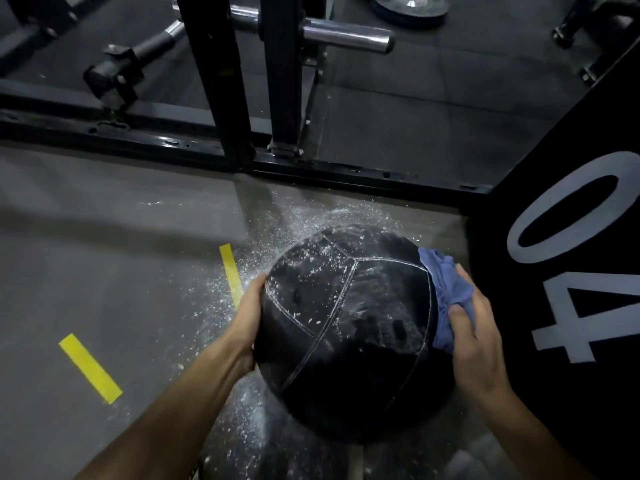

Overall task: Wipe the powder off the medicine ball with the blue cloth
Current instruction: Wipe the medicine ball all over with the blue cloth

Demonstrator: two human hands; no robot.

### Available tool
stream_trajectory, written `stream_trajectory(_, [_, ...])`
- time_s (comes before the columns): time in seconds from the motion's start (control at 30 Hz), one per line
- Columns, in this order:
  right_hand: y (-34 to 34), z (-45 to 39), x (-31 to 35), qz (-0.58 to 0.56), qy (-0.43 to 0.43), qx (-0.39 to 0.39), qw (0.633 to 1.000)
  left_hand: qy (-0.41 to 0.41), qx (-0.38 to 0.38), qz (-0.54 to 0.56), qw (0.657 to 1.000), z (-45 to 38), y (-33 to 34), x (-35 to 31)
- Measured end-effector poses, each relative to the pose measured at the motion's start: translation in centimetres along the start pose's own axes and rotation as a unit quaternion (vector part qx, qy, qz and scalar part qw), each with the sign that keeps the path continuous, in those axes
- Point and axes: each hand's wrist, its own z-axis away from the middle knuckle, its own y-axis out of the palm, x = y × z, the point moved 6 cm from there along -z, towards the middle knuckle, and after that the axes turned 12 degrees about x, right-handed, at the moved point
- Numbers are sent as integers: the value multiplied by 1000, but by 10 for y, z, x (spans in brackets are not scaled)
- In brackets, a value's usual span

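I see the medicine ball (349,327) low in my view, a black ball with pale stitched seams, sitting over the grey floor (104,265) just in front of a black rack frame (221,81). My left hand (247,320) lies flat against the ball's left side, fingers nearly straight and spread along the curve, palm pressed to the leather, holding nothing. My right hand (474,337) is on the ball's right side and grips the blue cloth (446,292), bunched between the thumb and curled fingers, with the cloth pressed against the ball's upper right flank. White powder (311,268) speckles the upper left panels of the ball and collects along the seams; the panel nearest the cloth looks darker and smeared. More powder is scattered on the floor beyond and to the left of the ball, and under it toward me. Two yellow tape strips (90,368) lie on the floor to the left, well apart from the ball. A black box marked "40" (571,271) stands just beside my right hand.
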Motion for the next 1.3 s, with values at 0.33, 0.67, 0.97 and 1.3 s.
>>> stream_trajectory(0.33, [70, -45, -17, -89, 22, 16, 996, 226, -179, -325, 901, 27, -31, -108])
stream_trajectory(0.67, [108, 36, 70, 100, -105, -17, 989, 267, -210, -398, 852, 24, 8, -128])
stream_trajectory(0.97, [119, -3, 91, 268, -128, 1, 955, 266, -222, -409, 844, 19, 5, -128])
stream_trajectory(1.3, [81, -182, 61, 62, 195, 201, 958, 303, -263, -424, 812, 41, 31, -97])
